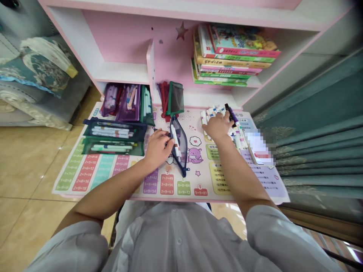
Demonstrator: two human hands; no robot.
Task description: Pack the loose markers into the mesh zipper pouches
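My left hand (159,148) grips a white marker (176,141) at the mouth of a navy-edged mesh zip pouch (180,147), which lies open on the desk mat. The pouch's far end is out of sight behind nothing, and its contents are hard to make out. My right hand (218,126) rests on a heap of white markers (236,136), with a dark purple marker (231,115) next to my fingers. The hand hides part of the heap.
A printed multiplication desk mat (102,170) covers the desk. Filled mesh pouches (115,130) lie to its left, with purple pouches (121,102) behind them. A pixelated paper (258,148) lies on the right. Stacked books (232,56) fill the pink shelf overhead; a teal curtain (320,151) hangs right.
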